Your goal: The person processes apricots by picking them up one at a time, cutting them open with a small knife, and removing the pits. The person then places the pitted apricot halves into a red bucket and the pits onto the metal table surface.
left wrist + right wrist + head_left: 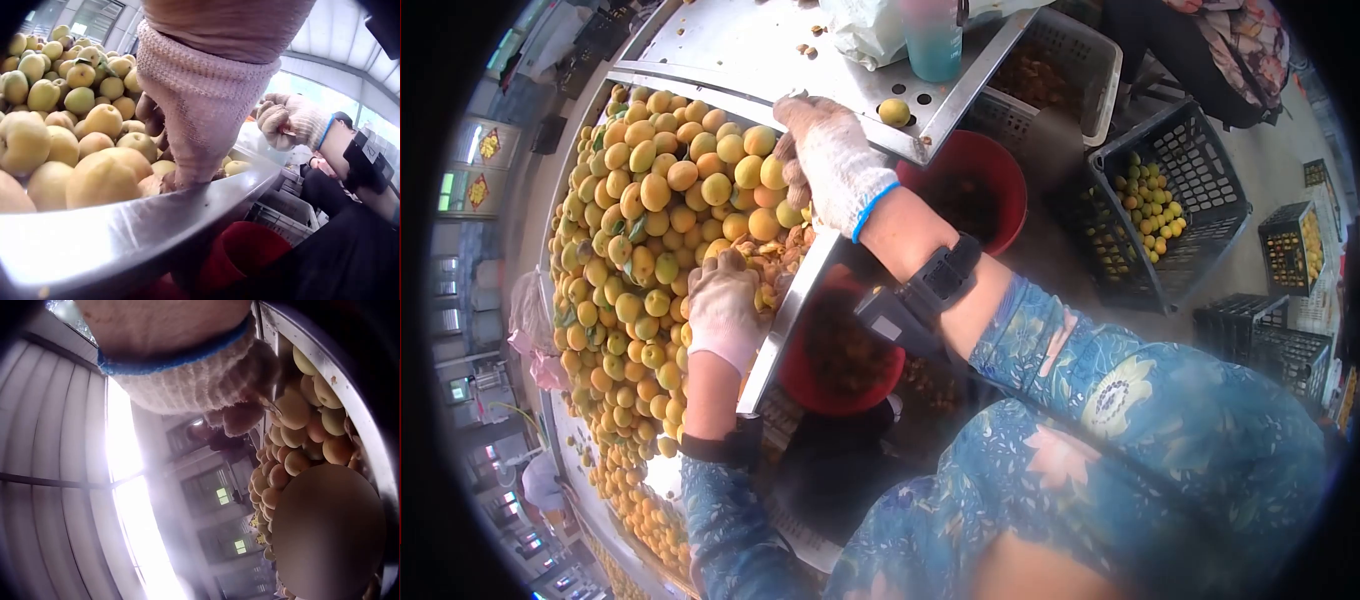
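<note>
My left hand (725, 305), in a dirty knit glove, reaches down into the fruit at the near edge of the metal bin. In the left wrist view its thumb points down at brown, pulpy pieces (167, 181) by the rim; the fingertips are partly hidden and I cannot tell what they hold. Yellow-orange apricots (655, 190) are heaped beside it. Over the bin's right corner is my right hand (835, 160), gloved with a blue cuff, its fingers curled. A small brownish piece (287, 129) shows between those fingers in the left wrist view.
The bin's metal rim (775, 345) runs along the near side. Below it stand two red buckets (1010, 185). One apricot (894, 112) and a teal cup (933, 55) are on the metal table. Right of it are a grey crate (1105, 75) and a black crate (1190, 160) with fruit.
</note>
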A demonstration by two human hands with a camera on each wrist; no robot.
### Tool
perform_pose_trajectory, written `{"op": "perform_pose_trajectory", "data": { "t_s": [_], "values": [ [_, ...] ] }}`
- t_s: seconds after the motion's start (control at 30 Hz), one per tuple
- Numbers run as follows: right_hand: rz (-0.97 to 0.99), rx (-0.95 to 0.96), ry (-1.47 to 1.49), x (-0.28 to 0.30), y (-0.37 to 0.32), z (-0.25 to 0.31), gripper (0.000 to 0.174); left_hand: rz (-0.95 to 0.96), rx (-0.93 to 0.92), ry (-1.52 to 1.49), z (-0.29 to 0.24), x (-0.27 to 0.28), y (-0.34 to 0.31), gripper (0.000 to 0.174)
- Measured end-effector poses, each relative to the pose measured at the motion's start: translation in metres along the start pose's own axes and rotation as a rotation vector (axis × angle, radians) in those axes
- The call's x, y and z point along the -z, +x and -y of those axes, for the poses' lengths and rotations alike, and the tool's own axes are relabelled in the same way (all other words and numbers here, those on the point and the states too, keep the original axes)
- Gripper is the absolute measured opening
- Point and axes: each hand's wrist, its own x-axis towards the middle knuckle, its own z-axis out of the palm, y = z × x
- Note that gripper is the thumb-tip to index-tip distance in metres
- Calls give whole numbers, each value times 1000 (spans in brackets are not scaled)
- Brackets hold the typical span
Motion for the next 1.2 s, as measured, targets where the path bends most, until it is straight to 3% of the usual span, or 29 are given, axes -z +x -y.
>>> {"op": "perform_pose_trajectory", "data": {
  "t_s": [0.03, 0.1, 0.13, 0.23, 0.27, 0.37, 0.47, 0.53, 0.57, 0.6, 0.67, 0.73, 0.87, 0.93, 1.1, 1.2],
  "values": [
    [38, -16, -40, -1, 1, -3, 24, 0, -4, 3, 1, -6, 0, 29],
    [107, -1, -114, 3, 4, -8, 26, -285, 64, -138, 0, -14, -4, 27],
    [120, 5, -95, 5, 3, -11, 24, -174, 167, -189, 0, -13, -7, 41],
    [142, -44, -68, 4, 3, -19, 18, -488, 218, -396, 8, -29, -23, 46],
    [163, -85, -48, 1, -1, -20, 18, -582, 221, -418, 9, -28, -25, 40],
    [310, -44, -290, -7, -10, -39, 24, -710, 313, -1211, 8, -24, -34, 39],
    [515, -23, -397, -15, -30, -62, 25, -839, 343, -1761, 3, -23, -39, 42],
    [626, -29, -405, -14, -33, -87, 27, -781, 456, -1794, -3, -12, -36, 42],
    [604, 100, -535, -15, -38, -95, 29, -709, 570, -1821, -3, -11, -37, 42],
    [583, 229, -659, -16, -42, -102, 32, -722, 582, -1828, 2, -21, -40, 42],
    [610, 354, -986, -13, -48, -105, 41, -841, 249, -2255, 15, -44, -44, 42],
    [596, 372, -1135, -18, -64, -94, 41, -891, 277, -2247, 16, -36, -47, 44],
    [642, 460, -1145, -22, -73, -109, 37, -1004, 231, -2211, 23, -45, -63, 51],
    [653, 367, -1216, -24, -76, -116, 34, -980, 266, -2147, 26, -51, -68, 55],
    [625, 451, -1271, -27, -83, -124, 28, -937, 235, -2146, 29, -50, -80, 58],
    [635, 411, -1290, -28, -83, -123, 25, -854, 371, -2115, 29, -47, -88, 59]
  ]
}}
